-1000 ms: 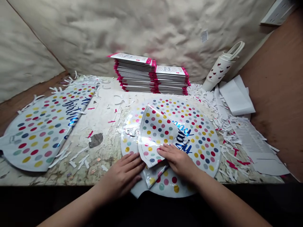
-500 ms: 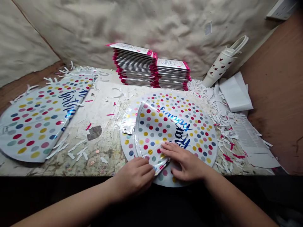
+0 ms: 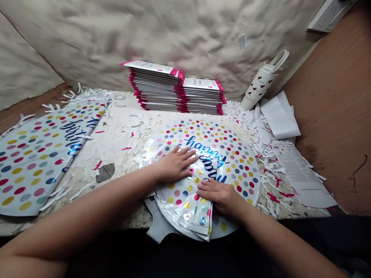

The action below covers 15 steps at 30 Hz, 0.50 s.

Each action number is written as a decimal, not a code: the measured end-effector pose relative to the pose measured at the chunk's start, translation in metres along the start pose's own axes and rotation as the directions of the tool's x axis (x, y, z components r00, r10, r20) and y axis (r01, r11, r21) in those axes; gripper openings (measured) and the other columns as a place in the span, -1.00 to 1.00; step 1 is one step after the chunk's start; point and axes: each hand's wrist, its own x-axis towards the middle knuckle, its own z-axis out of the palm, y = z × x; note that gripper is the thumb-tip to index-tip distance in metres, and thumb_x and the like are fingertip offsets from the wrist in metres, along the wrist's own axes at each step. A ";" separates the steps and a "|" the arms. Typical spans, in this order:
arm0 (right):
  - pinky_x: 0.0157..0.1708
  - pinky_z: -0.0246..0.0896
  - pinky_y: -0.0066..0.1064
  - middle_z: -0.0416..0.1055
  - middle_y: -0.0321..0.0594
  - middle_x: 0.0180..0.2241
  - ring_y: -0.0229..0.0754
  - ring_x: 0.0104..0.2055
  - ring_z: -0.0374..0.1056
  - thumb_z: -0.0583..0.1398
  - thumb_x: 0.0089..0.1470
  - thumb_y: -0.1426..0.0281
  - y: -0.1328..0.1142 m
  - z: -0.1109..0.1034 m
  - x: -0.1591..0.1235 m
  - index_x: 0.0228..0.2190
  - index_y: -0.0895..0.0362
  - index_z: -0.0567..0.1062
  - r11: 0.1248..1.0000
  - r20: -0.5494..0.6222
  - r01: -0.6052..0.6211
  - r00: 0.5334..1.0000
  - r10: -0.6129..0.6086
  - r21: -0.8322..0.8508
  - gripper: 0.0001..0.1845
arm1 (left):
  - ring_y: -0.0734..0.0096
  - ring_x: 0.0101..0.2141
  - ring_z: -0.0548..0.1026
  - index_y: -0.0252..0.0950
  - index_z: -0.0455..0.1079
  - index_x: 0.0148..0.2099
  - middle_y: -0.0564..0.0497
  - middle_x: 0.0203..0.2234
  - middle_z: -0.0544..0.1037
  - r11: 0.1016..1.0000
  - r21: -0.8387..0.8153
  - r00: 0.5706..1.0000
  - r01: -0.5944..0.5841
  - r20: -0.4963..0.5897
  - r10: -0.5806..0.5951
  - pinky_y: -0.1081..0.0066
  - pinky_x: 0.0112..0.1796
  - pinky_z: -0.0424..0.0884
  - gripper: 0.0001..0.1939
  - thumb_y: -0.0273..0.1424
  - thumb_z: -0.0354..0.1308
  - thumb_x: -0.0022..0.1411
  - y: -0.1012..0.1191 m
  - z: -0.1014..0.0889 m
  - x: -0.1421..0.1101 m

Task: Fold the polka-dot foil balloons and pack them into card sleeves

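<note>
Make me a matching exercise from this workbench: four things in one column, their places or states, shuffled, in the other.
Things:
1. Left hand
2. Tumbler
3. Pink-edged packets
4. White slotted panel

Places or states:
A. Piled at the back in two stacks of unequal height
B. High up at the far right
C. Fingers spread on top of the folded dotted sheet
D. Printed with dark hearts, its looped handle up

Right pairs: 1-C, 2-D, 3-A, 4-B
</note>
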 end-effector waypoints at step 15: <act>0.11 0.13 -0.20 0.42 -0.19 -0.05 -0.17 0.04 0.29 0.09 0.06 0.54 0.008 -0.006 -0.010 -0.10 0.08 0.47 0.979 0.005 -0.111 0.994 0.112 0.173 -0.64 | 0.23 0.02 0.33 -0.34 0.31 0.04 -0.15 0.00 0.40 0.900 -0.260 0.779 0.351 -0.452 -0.434 0.17 0.03 0.26 -0.60 -0.45 -0.12 0.17 -0.063 -0.015 -0.047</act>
